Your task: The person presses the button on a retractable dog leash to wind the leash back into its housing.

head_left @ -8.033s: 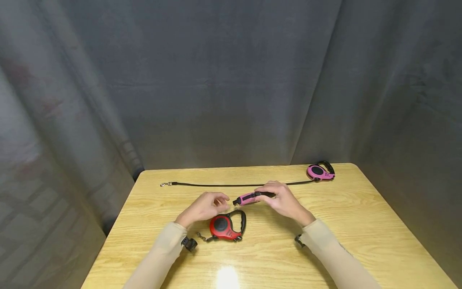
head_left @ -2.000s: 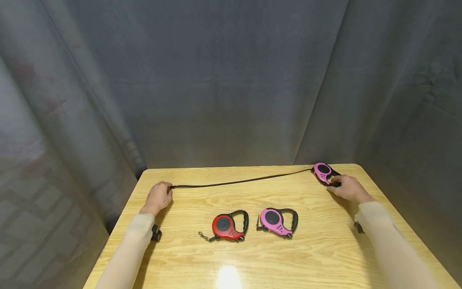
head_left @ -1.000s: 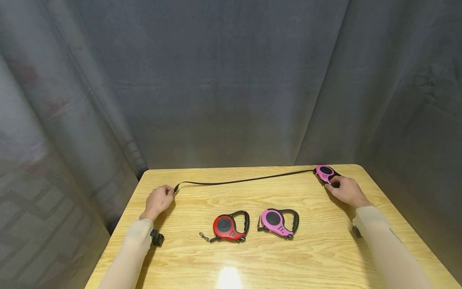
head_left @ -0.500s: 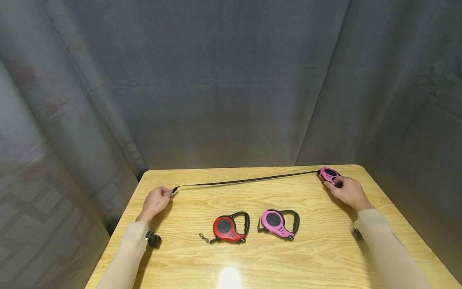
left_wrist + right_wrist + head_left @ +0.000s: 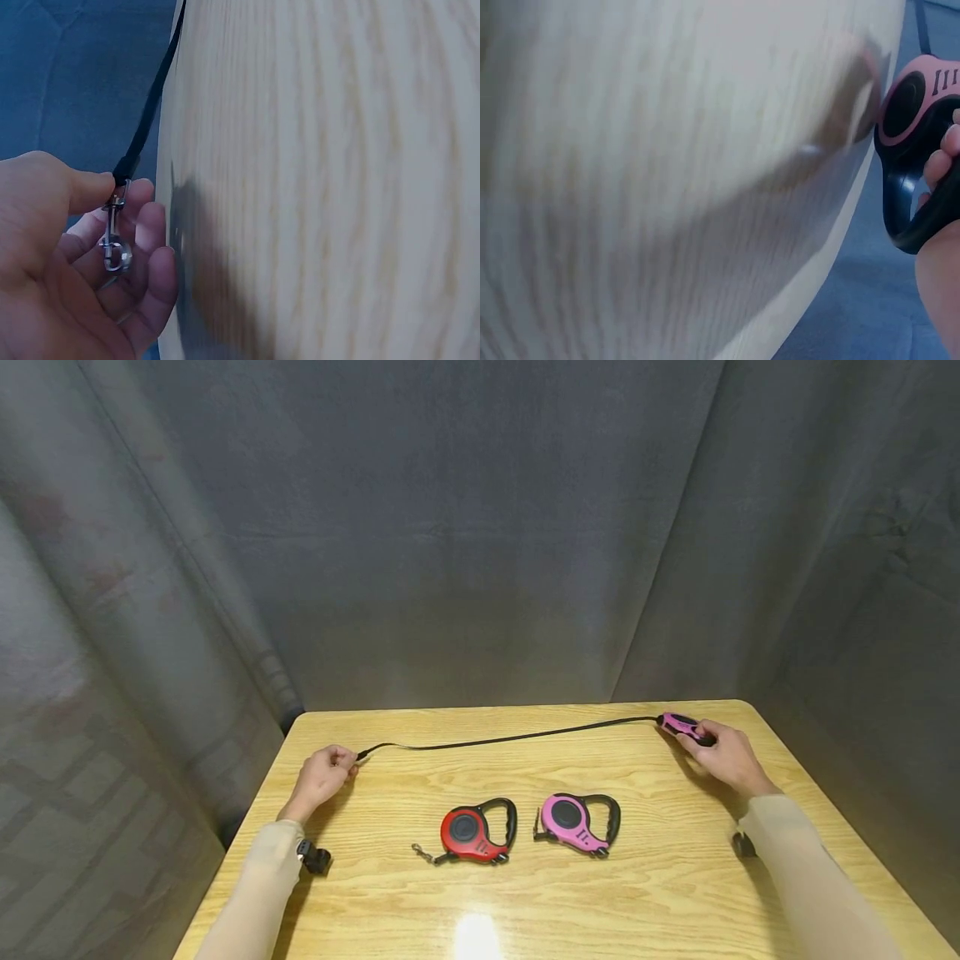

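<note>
At the back right, my right hand (image 5: 727, 762) grips the handle of a pink and black retractable dog leash (image 5: 677, 723). The right wrist view shows fingers curled through its black handle loop (image 5: 897, 214), with the case raised on edge. From it a thin black strap (image 5: 510, 738) runs left across the table, slightly slack. At its other end my left hand (image 5: 318, 779) pinches the strap between thumb and fingers, just above a silver snap hook (image 5: 114, 234) that hangs in front of the fingers in the left wrist view.
A red retractable leash (image 5: 480, 846) lies flat at the middle of the wooden table (image 5: 637, 902), its small clip pointing left. Just right of it lies a second pink leash (image 5: 585, 839). Grey curtains (image 5: 450, 568) surround the table's back and sides.
The second pink leash, in my right hand earlier, now lies beside the red one. Both hands have since taken hold of the far leash. Lately my right hand has tilted its case.
</note>
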The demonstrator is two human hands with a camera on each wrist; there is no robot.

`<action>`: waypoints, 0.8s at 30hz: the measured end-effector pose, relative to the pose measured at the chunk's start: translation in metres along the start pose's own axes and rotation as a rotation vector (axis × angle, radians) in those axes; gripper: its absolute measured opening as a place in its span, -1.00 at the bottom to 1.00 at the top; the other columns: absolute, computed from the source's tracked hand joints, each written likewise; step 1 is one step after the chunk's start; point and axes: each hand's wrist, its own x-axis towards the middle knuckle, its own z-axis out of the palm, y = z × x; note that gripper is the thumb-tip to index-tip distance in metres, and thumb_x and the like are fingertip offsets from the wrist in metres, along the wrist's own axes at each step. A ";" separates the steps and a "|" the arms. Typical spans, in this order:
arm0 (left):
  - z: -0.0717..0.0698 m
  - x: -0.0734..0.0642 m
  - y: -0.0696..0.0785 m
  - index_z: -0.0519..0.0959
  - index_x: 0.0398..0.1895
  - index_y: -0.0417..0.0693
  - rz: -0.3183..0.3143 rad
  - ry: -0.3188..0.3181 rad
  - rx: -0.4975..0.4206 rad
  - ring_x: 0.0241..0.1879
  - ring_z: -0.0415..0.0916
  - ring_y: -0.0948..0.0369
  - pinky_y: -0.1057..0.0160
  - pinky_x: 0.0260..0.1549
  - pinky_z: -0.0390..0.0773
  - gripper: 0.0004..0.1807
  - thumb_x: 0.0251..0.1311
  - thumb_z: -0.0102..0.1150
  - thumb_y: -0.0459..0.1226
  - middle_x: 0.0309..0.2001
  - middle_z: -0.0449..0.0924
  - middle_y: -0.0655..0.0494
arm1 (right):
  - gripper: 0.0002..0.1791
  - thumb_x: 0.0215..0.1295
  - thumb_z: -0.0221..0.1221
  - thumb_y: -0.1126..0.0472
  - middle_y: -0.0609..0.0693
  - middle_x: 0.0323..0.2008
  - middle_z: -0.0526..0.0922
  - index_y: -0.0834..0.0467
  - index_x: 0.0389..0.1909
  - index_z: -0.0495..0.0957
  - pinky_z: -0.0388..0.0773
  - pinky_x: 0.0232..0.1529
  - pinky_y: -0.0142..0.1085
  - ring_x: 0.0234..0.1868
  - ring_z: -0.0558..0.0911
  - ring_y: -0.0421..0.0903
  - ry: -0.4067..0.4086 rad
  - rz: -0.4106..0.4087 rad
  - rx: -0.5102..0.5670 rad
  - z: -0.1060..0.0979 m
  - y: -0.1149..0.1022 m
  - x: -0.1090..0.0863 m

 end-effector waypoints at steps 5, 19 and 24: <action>-0.002 0.002 -0.003 0.69 0.02 -0.34 0.017 0.070 0.013 -0.33 0.58 0.18 0.30 -0.40 0.50 -0.67 0.59 0.10 -0.21 -0.15 0.80 -0.20 | -0.60 0.49 0.29 -0.06 0.06 -0.42 0.53 0.10 -0.44 0.46 0.23 -0.41 -0.32 -0.40 0.40 -0.08 0.070 -0.021 0.049 -0.002 0.002 -0.003; -0.002 0.001 0.004 0.73 -0.01 -0.31 0.058 0.132 0.028 -0.42 0.58 0.25 0.30 -0.42 0.49 -0.68 0.58 0.16 -0.19 -0.23 0.84 -0.15 | -0.67 0.39 0.38 0.00 0.01 -0.46 0.54 0.06 -0.46 0.53 0.24 -0.43 -0.31 -0.45 0.38 -0.21 0.174 -0.048 0.111 -0.008 -0.004 -0.011; -0.001 0.001 0.005 0.74 -0.01 -0.30 0.071 0.150 0.046 -0.34 0.62 0.18 0.25 -0.33 0.50 -0.70 0.58 0.16 -0.21 -0.22 0.83 -0.14 | -0.66 0.34 0.42 0.00 -0.08 -0.52 0.50 0.06 -0.49 0.54 0.24 -0.46 -0.30 -0.49 0.36 -0.25 0.209 -0.055 0.128 -0.008 -0.010 -0.010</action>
